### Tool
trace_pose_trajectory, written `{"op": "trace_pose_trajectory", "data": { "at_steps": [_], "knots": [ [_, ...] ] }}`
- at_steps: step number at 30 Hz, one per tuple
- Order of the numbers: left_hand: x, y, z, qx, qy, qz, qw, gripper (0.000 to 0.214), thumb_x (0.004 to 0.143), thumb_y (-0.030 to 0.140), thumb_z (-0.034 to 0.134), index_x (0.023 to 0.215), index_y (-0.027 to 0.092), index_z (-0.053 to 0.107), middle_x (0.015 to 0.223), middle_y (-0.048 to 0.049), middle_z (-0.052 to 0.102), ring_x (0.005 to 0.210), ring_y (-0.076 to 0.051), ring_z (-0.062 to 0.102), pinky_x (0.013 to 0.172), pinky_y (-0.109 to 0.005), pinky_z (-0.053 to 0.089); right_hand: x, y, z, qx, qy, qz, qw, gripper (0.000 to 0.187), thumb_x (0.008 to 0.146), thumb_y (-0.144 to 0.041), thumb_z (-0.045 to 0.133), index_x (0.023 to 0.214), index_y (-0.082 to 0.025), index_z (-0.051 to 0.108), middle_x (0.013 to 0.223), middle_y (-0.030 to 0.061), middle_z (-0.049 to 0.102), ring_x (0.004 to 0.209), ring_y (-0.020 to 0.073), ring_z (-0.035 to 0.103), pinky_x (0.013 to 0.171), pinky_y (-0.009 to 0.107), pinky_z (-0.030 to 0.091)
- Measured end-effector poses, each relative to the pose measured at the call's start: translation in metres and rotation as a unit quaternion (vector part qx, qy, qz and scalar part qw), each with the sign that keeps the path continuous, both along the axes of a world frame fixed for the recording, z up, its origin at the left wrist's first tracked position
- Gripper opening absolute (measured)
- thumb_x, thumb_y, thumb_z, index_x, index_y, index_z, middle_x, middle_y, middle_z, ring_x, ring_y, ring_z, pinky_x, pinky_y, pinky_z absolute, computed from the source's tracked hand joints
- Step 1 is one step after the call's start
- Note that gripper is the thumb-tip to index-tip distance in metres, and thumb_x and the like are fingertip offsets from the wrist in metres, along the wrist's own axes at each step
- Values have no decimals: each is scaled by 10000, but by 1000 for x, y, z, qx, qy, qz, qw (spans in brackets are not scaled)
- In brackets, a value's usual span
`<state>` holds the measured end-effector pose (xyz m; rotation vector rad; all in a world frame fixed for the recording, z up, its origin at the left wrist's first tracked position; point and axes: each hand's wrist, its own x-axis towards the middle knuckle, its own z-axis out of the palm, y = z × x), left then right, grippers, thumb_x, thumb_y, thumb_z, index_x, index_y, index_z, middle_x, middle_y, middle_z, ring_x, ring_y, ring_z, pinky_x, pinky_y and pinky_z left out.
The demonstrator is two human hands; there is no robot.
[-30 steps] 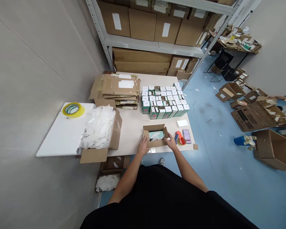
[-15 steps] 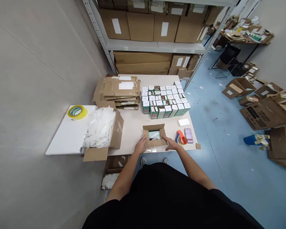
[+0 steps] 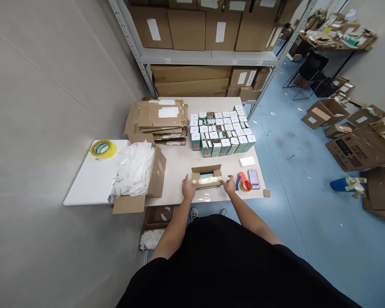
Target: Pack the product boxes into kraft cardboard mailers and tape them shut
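Observation:
A small brown cardboard box (image 3: pixel 206 176) sits near the table's front edge, its near flap folded up and a teal item showing inside. My left hand (image 3: pixel 188 188) grips the box's left end, fingers curled against it. My right hand (image 3: pixel 229 185) presses on the right end of the near flap, fingers closed on it. Just right of that hand lies an orange and blue tape dispenser (image 3: pixel 242 182) beside a small pinkish block (image 3: pixel 253 179).
Several green and white cartons (image 3: pixel 220 132) stand in a block mid-table, flattened cardboard (image 3: pixel 158 119) behind left. An open box of white bags (image 3: pixel 135 171) and a yellow tape roll (image 3: pixel 103 148) sit left. Shelving (image 3: pixel 205 55) with boxes stands behind; loose boxes (image 3: pixel 356 145) litter the blue floor.
The box's flaps stood open a second ago; the near flap is now folded up over it. Both hands shifted along the box's front. The camera moved slightly.

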<state>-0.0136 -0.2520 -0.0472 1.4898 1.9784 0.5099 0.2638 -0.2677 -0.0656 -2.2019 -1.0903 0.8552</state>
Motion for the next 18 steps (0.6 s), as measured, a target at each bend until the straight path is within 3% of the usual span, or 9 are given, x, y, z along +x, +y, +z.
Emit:
{"op": "trace_pose_trajectory", "data": {
  "at_steps": [2,5,7,9,11,13,16,18],
  "knots": [
    [4,9,8,13,46,-39,998,885,856,290,699,1637,221,289,1628,-172,390,1420,-353,473,1095,-450,484,1,2,-1,-28,-11,4,1000,794,753,-550,747,1389,-141,507,1163,171,685,1063,320,679,925,394,510],
    [10,35,26,39,86,-162,982,932,808,186,699,1640,245,285,1716,-138,228,1534,-393,275,1162,-495,401,3,5,1,-36,-9,12,999,887,756,-537,764,1483,-142,445,1304,217,631,1193,350,641,997,421,486],
    [14,53,37,52,108,-220,968,880,803,145,666,1618,219,344,1666,-149,338,1547,-391,233,1191,-501,354,4,7,4,-21,-4,22,1000,895,767,-516,768,1509,-149,427,1343,234,608,1232,359,622,1024,435,473],
    [17,62,45,50,134,-258,955,760,825,135,618,1563,199,449,1525,-169,512,1510,-374,305,1198,-493,339,3,8,7,-37,-8,33,999,907,785,-513,761,1535,-147,406,1376,255,581,1262,379,601,1042,467,461],
    [20,60,47,22,156,-299,941,636,849,151,589,1481,216,557,1401,-164,601,1437,-352,414,1171,-470,376,1,9,8,-70,-13,35,997,931,798,-530,751,1556,-135,383,1399,274,557,1282,403,583,1053,504,451],
    [22,48,42,-22,166,-342,925,573,857,180,597,1426,238,607,1430,-157,582,1403,-343,460,1122,-454,433,-1,7,7,-65,-6,29,997,923,805,-541,743,1556,-143,385,1398,267,558,1283,401,580,1057,507,453],
    [24,25,29,-61,176,-369,911,674,844,194,627,1508,208,515,1640,-181,372,1522,-381,314,1124,-507,432,-3,4,2,0,5,27,1000,819,838,-509,705,1532,-178,423,1377,222,583,1284,364,581,1065,468,463],
    [26,13,20,-54,187,-360,912,712,862,197,613,1555,177,450,1684,-198,290,1566,-393,224,1188,-555,348,-1,3,1,34,-8,40,999,729,882,-467,644,1522,-180,443,1388,203,583,1316,350,552,1093,462,448]
  ]
}}
